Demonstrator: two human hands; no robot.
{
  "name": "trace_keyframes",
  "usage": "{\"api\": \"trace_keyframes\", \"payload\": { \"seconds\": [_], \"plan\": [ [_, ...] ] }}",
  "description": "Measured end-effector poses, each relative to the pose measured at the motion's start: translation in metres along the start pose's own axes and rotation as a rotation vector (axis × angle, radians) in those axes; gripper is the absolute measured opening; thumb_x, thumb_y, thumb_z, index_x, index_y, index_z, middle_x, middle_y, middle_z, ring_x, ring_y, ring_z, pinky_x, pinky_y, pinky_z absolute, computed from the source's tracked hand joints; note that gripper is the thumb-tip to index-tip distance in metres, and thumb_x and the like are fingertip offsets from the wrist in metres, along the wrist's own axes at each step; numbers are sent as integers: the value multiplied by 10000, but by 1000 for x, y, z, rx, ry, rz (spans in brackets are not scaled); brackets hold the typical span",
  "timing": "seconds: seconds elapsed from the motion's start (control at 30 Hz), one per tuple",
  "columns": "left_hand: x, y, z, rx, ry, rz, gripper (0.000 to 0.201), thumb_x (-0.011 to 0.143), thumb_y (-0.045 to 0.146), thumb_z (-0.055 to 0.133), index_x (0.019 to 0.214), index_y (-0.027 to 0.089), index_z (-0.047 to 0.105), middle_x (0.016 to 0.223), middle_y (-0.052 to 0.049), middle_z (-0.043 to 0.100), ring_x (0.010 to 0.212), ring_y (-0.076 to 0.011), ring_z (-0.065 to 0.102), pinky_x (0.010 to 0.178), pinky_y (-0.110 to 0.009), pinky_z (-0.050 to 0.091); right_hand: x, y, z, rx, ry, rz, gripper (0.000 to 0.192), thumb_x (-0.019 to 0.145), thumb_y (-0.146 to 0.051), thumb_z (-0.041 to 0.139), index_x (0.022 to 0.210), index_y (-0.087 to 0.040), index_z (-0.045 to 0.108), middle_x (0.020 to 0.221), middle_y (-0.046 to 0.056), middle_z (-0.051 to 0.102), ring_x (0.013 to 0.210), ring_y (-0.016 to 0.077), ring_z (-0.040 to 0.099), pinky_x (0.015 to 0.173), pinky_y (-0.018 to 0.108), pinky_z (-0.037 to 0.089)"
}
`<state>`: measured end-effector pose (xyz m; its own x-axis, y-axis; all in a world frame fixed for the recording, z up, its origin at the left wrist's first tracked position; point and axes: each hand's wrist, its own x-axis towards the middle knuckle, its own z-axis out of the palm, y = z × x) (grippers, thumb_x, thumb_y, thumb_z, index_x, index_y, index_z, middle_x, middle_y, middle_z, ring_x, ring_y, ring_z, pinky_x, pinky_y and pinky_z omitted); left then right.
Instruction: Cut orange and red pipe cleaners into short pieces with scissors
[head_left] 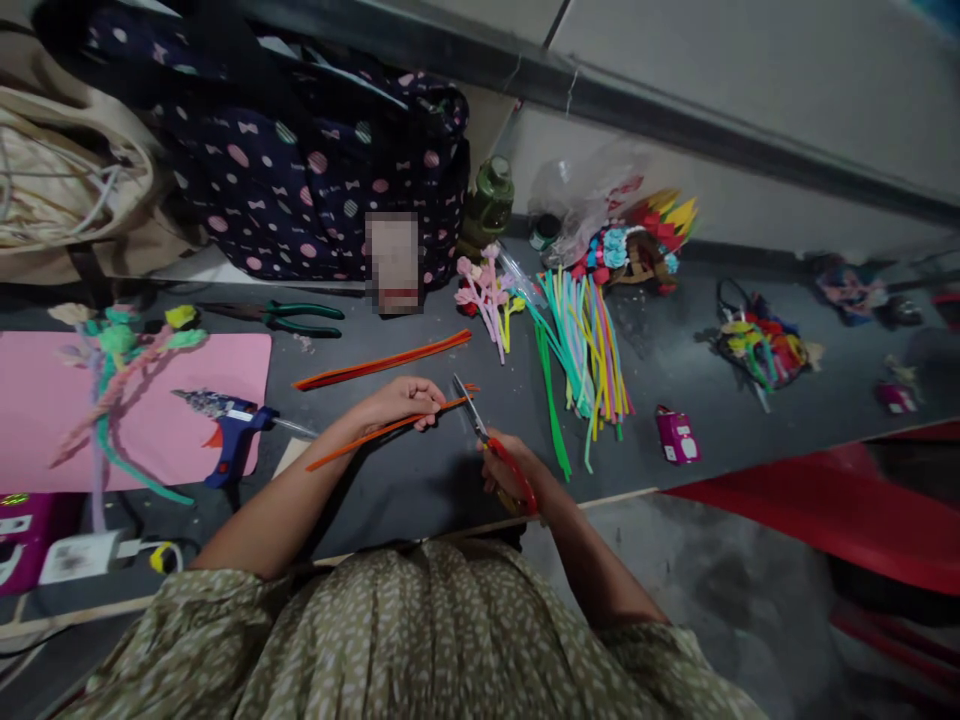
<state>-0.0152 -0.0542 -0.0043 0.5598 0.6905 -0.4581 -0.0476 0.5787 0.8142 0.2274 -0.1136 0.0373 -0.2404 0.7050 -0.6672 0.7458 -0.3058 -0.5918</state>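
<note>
My left hand (409,402) is closed on a few orange pipe cleaners (367,438), pinching them near their right end. Red-handled scissors (510,470) are gripped in my right hand (514,462). Their blades point up and to the left, at the tips of the orange strands; whether they are cutting I cannot tell. Just beyond my left hand, a bundle of orange and red pipe cleaners (382,360) lies on the dark table (420,480).
Pastel pipe cleaners (581,345) and green ones (550,400) lie right of my hands, near a purple box (678,435). Leftward are pliers (277,315), a blue glue gun (236,430) and a pink sheet (37,400). A dotted bag (300,170) and green bottle (491,200) stand behind.
</note>
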Motion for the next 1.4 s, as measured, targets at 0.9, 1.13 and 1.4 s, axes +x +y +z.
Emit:
{"api": "trace_keyframes", "payload": {
  "seconds": [0.9,1.13,1.4],
  "plan": [
    [-9,10,2,-105,43,112,294,693,241,785,897,98,629,666,-38,669,530,-97,607,526,-213,480,-10,9,-3,328,-39,116,287,804,-232,539,1088,-217,500,686,-10,602,676,165,685,417,156,488],
    [-6,6,6,-84,32,99,354,663,288,830,880,96,627,657,-47,672,535,-98,603,530,-212,471,-6,12,4,271,-28,58,200,860,-272,528,1052,-227,494,662,-44,558,497,102,615,381,131,429],
    [-3,7,5,-20,22,87,343,696,302,801,909,89,638,676,-50,678,517,-88,589,522,-211,447,-20,-16,1,201,6,86,151,873,-288,551,1004,-218,526,649,-36,566,414,88,538,354,155,385]
  ]
}}
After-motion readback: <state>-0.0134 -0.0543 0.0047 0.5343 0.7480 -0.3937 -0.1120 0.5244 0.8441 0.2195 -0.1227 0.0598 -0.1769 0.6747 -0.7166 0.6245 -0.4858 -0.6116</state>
